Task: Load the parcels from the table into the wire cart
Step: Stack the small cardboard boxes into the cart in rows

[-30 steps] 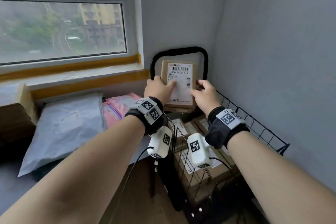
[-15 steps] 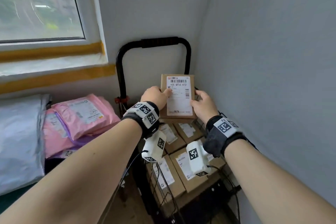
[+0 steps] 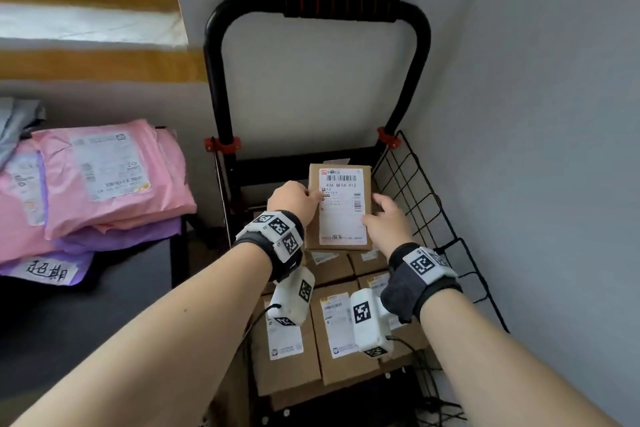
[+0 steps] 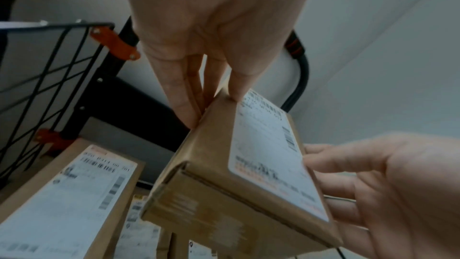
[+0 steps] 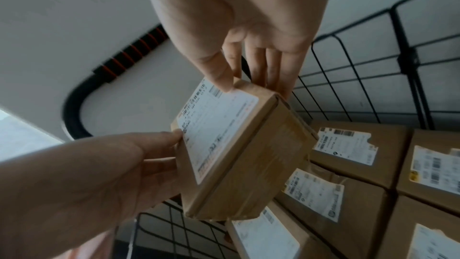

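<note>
Small cardboard parcel (image 3: 340, 206), shipping label up, is held above the wire cart (image 3: 420, 198) near its handle end. Left hand (image 3: 293, 199) pinches the parcel's left edge — thumb on the label face, fingers against the side. Right hand (image 3: 388, 224) grips the right edge likewise. Beneath lie labelled cardboard boxes (image 3: 341, 329), packed side by side in the cart. On the dark worktop (image 3: 86, 315) to the left — pink mailer bags (image 3: 104, 177) stacked on a purple one (image 3: 117, 239).
</note>
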`<state>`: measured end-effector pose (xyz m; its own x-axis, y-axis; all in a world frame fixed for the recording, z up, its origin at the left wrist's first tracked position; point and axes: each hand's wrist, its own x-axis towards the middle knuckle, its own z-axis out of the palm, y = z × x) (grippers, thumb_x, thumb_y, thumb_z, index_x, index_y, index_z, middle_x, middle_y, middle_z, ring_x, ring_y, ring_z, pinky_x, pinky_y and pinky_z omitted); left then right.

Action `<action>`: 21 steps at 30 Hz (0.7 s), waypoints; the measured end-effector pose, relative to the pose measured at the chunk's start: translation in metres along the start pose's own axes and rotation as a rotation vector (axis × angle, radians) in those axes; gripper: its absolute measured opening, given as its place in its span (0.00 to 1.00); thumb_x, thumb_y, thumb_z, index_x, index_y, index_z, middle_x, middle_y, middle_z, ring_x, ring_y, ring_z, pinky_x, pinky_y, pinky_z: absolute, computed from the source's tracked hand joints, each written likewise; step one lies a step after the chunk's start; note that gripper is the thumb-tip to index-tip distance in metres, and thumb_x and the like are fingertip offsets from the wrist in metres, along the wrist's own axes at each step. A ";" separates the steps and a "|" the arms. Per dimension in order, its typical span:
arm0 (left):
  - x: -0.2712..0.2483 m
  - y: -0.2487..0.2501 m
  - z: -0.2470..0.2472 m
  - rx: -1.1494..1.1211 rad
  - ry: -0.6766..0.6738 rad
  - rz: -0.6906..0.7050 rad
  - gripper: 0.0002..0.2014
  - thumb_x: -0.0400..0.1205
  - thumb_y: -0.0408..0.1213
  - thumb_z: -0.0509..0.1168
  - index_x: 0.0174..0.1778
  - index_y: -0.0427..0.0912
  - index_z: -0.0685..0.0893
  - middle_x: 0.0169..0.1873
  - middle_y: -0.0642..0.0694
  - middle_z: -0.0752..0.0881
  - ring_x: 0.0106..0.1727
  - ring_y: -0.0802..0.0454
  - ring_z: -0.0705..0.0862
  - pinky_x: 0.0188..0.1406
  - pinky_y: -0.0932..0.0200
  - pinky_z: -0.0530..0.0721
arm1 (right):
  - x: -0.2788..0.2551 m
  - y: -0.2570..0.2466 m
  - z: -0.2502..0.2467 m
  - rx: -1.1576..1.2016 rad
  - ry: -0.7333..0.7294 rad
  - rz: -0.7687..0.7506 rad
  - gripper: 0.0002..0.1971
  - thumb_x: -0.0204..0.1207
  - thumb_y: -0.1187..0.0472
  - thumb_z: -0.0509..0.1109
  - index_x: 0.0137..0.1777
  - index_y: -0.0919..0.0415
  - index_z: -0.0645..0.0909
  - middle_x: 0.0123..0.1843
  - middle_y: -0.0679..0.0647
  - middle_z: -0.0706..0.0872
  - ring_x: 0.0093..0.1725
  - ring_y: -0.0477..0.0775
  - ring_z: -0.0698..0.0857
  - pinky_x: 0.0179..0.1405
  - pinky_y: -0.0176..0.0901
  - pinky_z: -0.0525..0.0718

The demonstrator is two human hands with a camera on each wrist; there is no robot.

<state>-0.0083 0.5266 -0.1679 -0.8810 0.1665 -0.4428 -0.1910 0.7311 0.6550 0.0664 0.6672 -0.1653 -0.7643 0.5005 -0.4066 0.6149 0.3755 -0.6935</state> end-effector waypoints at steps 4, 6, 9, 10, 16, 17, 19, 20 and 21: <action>0.029 -0.008 0.036 0.066 0.031 -0.083 0.13 0.84 0.44 0.61 0.43 0.41 0.86 0.37 0.44 0.84 0.40 0.44 0.81 0.39 0.59 0.76 | 0.051 0.032 0.010 -0.059 -0.109 0.043 0.30 0.78 0.65 0.63 0.80 0.52 0.64 0.72 0.56 0.79 0.64 0.58 0.82 0.65 0.52 0.81; 0.045 -0.015 0.054 0.060 0.052 -0.133 0.13 0.84 0.42 0.61 0.39 0.41 0.85 0.35 0.44 0.83 0.38 0.44 0.80 0.37 0.60 0.74 | 0.074 0.044 0.018 -0.078 -0.161 0.057 0.30 0.79 0.66 0.63 0.81 0.53 0.63 0.74 0.55 0.76 0.67 0.58 0.81 0.64 0.46 0.80; 0.065 -0.030 0.078 0.037 0.072 -0.197 0.11 0.84 0.39 0.60 0.42 0.40 0.86 0.36 0.43 0.85 0.38 0.45 0.81 0.35 0.59 0.75 | 0.104 0.060 0.031 -0.108 -0.224 0.061 0.28 0.80 0.67 0.62 0.80 0.55 0.64 0.75 0.55 0.76 0.67 0.56 0.80 0.53 0.39 0.77; 0.071 -0.034 0.085 0.040 0.072 -0.209 0.11 0.84 0.38 0.60 0.42 0.40 0.85 0.38 0.41 0.86 0.40 0.44 0.83 0.35 0.59 0.75 | 0.112 0.065 0.035 -0.115 -0.238 0.065 0.28 0.80 0.67 0.62 0.80 0.55 0.64 0.74 0.55 0.77 0.65 0.55 0.81 0.49 0.38 0.77; 0.099 -0.054 0.118 0.078 0.071 -0.283 0.11 0.84 0.36 0.61 0.54 0.40 0.88 0.49 0.41 0.89 0.50 0.43 0.86 0.42 0.58 0.79 | 0.148 0.092 0.058 -0.165 -0.313 0.130 0.27 0.82 0.66 0.62 0.80 0.57 0.63 0.76 0.55 0.75 0.68 0.56 0.79 0.49 0.35 0.75; 0.101 -0.057 0.121 0.089 0.073 -0.294 0.11 0.84 0.37 0.61 0.54 0.40 0.89 0.49 0.41 0.89 0.49 0.43 0.86 0.40 0.59 0.78 | 0.150 0.095 0.061 -0.174 -0.322 0.140 0.27 0.82 0.66 0.62 0.80 0.57 0.63 0.76 0.55 0.75 0.68 0.57 0.79 0.52 0.37 0.75; 0.104 -0.061 0.125 0.077 0.074 -0.317 0.11 0.83 0.35 0.62 0.54 0.39 0.89 0.49 0.41 0.89 0.50 0.43 0.86 0.41 0.59 0.78 | 0.157 0.099 0.065 -0.184 -0.349 0.160 0.27 0.81 0.65 0.62 0.80 0.57 0.64 0.76 0.56 0.75 0.69 0.59 0.79 0.60 0.43 0.78; 0.106 -0.063 0.127 0.073 0.075 -0.326 0.11 0.83 0.33 0.62 0.55 0.39 0.88 0.50 0.41 0.89 0.52 0.42 0.86 0.43 0.58 0.79 | 0.161 0.101 0.068 -0.190 -0.364 0.165 0.27 0.81 0.65 0.62 0.80 0.57 0.64 0.76 0.56 0.74 0.69 0.59 0.78 0.63 0.46 0.77; 0.106 -0.064 0.127 0.074 0.080 -0.329 0.11 0.82 0.32 0.63 0.55 0.39 0.88 0.51 0.41 0.89 0.53 0.42 0.86 0.46 0.57 0.80 | 0.163 0.102 0.070 -0.200 -0.376 0.166 0.27 0.81 0.65 0.62 0.80 0.57 0.64 0.76 0.56 0.74 0.70 0.59 0.77 0.65 0.47 0.76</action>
<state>-0.0346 0.5815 -0.3352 -0.8093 -0.1367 -0.5713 -0.4412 0.7835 0.4376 -0.0091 0.7328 -0.3443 -0.6472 0.2620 -0.7159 0.7320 0.4759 -0.4876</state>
